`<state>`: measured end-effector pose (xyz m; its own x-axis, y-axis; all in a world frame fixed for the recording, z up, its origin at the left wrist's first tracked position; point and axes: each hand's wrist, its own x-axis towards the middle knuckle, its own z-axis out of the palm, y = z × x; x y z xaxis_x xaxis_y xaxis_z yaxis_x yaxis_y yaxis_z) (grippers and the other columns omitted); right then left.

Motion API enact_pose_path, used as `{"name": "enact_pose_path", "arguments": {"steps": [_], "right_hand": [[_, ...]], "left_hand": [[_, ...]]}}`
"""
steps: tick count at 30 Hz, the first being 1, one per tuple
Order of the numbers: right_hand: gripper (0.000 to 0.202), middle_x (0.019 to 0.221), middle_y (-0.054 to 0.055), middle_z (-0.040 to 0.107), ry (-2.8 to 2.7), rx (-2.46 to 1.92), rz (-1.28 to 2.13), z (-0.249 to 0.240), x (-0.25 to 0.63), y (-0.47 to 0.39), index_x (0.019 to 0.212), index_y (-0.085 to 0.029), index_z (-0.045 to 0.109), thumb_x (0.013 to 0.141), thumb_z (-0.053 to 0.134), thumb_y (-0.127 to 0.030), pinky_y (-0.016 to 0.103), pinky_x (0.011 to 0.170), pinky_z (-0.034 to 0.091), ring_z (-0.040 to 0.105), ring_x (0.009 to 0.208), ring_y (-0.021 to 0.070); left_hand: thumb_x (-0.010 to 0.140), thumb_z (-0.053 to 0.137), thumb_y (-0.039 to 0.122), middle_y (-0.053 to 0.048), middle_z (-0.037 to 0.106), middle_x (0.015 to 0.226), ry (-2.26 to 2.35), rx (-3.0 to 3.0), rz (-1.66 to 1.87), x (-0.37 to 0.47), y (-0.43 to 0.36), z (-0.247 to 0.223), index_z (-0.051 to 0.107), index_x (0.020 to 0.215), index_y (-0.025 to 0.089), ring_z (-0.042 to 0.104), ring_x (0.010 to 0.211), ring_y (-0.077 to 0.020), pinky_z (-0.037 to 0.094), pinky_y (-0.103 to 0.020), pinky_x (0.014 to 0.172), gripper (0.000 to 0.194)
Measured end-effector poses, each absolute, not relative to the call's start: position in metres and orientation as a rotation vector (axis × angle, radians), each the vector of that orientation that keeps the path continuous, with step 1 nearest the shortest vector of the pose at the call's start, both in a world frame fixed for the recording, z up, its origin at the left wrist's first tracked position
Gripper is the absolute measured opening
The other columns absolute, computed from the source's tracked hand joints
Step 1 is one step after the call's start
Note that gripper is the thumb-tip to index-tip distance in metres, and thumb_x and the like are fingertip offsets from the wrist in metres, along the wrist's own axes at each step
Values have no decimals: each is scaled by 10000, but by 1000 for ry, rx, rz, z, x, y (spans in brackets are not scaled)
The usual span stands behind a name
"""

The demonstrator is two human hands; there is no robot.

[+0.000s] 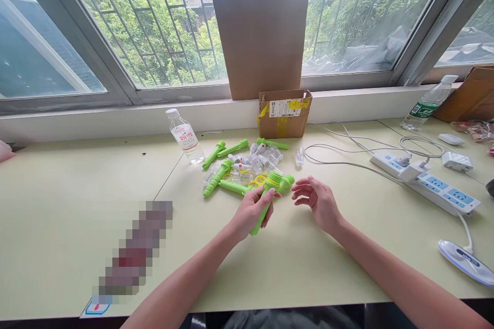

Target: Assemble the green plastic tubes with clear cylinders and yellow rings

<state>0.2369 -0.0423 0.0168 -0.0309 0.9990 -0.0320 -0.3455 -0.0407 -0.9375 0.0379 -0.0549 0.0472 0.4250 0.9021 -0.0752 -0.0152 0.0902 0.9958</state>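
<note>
My left hand is wrapped round a green plastic handle with a ridged, wider head, held upright and tilted above the table. A yellow band shows just under that head. To its right, my right hand hovers with fingers apart and slightly curled, holding nothing. Just beyond my hands lies a loose pile: several similar green handles, clear plastic cylinders, white pieces with red dots and yellow rings. One clear cylinder stands apart on the right.
A water bottle stands left of the pile, and an opened cardboard box behind it. On the right are a power strip with cables, another bottle and a white oval device. A blurred strip lies on the table at left.
</note>
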Motion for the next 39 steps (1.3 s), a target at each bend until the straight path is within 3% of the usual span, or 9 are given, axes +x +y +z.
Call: {"name": "enact_pose_path", "arguments": {"steps": [7,16,26,39], "right_hand": [[251,739,20,669,-1028,-997,1328,15,236,-43,698,-203,564,755,677,-420,290,592,525,621,633,153],[335,697,23,656,-1040,-1004,1312,13,236,-41,670,-194,586,824,581,-491,296,585,515,605,585,143],[347,770,41,672,-1179,-1046,1028,5,242,-30,831,-211,619,855,512,-541,299,562,521,633,659,173],[185,930,37,672,-1547,-1065,599,12,237,-7,947,-272,683,849,559,-369,349,736,525,612,883,212]], "left_hand": [[833,525,554,68,467,481,980,1227,1040,29,-47,55,554,969,135,393,340,-73,327,-214,386,442],[852,504,534,73,459,478,1040,1296,1056,33,-47,48,536,901,157,395,352,-73,339,-210,395,381],[868,500,499,75,446,449,1023,1471,954,40,-54,39,515,829,169,378,384,-73,332,-215,466,332],[880,506,441,77,437,462,1001,1519,909,47,-57,28,481,769,184,379,409,-73,336,-213,472,281]]}}
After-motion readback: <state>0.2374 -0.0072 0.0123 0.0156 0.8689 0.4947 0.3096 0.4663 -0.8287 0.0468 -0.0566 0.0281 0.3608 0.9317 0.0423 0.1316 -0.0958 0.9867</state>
